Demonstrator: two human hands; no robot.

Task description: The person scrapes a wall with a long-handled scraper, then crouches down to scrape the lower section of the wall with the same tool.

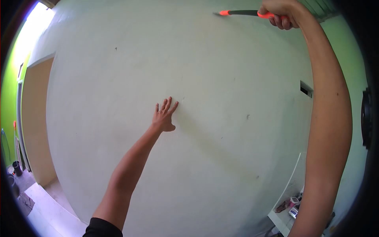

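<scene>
Right hand (281,14): was raised high at the upper right, its fingers (284,23) curled tight round the orange grip.
Orange-and-black tool (241,13): was held level near the top of the wall. Its black shaft was seen reaching leftward out of the fingers, ending in an orange band and a grey tip. Contact with the wall could not be told.
Left hand (164,116): was laid flat on the wall at mid height, fingers pointed up and slightly parted, thumb held out, well apart from the tool.
Wall (221,98): was pale and lightly specked.
Doorway (37,118): was seen at the left edge.
</scene>
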